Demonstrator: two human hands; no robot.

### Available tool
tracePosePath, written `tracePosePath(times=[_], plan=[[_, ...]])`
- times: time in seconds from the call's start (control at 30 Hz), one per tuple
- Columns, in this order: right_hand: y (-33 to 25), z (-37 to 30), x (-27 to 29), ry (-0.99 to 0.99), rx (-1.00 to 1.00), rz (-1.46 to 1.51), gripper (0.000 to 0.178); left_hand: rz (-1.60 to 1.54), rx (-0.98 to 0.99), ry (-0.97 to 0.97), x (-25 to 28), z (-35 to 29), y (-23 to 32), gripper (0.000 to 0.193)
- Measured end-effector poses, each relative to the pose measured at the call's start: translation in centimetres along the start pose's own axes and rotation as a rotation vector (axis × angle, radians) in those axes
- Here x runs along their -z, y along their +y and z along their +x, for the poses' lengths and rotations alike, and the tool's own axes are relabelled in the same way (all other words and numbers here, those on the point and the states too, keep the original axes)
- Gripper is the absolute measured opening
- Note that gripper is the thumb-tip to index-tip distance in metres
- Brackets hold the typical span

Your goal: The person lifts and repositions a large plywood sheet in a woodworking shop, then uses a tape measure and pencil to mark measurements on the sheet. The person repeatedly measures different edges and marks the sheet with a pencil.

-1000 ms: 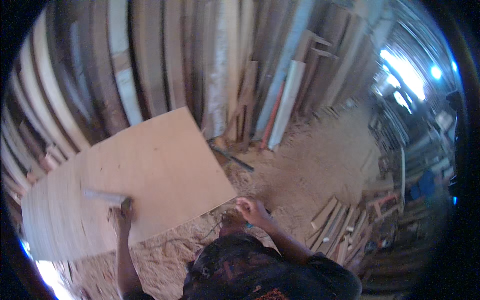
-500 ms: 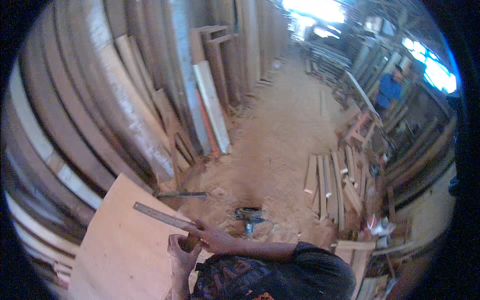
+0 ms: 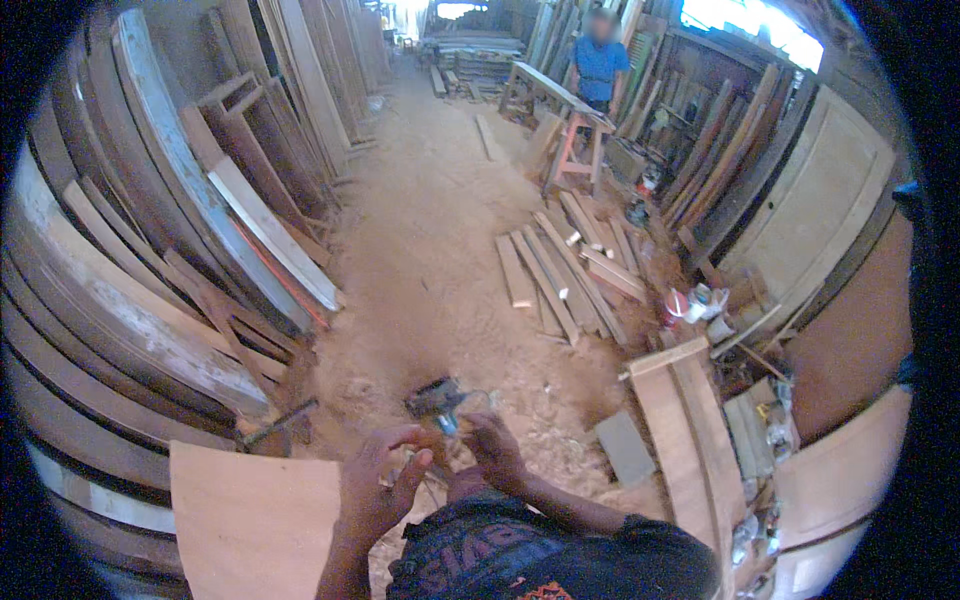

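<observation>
A: What's left of the tool (image 3: 434, 396)?
B: The board (image 3: 255, 520), nearer the wearer, perhaps for easy reach. Then the left grip (image 3: 382, 485), just nearer than the tool: finger and thumb parted, nothing visibly clasped.
A: The tool itself?
B: On the floor (image 3: 410, 250), probably parked to free both grips.
A: The right grip (image 3: 495, 455)?
B: Just right of the tool, fingers curled; I can't tell if it holds anything.
A: Those sticks (image 3: 546, 285)?
B: Beyond the tool, rightward, likely heaped aside for walking room.
</observation>
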State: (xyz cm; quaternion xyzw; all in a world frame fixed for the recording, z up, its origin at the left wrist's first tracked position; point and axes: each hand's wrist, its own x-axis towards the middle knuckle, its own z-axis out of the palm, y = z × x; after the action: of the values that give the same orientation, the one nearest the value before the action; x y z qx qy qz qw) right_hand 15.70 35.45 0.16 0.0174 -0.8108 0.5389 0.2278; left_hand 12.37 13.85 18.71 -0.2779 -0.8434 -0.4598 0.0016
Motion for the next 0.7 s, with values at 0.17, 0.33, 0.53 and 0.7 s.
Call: tracePosePath(times=[0.17,0.33,0.53,0.7], plan=[[2.3,-10.4,5.1,0.258,-0.857,0.387,0.031,-0.264,-0.548,0.174,0.7,-0.9,9.2,0.023],[2.8,-16.4,9.9,0.148,-1.083,0.307,0.043,-0.358,-1.033,-0.042,3.7,-0.8,17.0,0.023],[5.2,-18.6,10.2,0.122,-1.219,0.558,0.033,-0.405,-1.259,0.168,0.2,-0.4,21.9,0.025],[7.3,-18.0,14.1,-0.018,-0.748,0.005,0.032,-0.405,-1.309,0.264,-3.6,0.5,25.1,0.023]])
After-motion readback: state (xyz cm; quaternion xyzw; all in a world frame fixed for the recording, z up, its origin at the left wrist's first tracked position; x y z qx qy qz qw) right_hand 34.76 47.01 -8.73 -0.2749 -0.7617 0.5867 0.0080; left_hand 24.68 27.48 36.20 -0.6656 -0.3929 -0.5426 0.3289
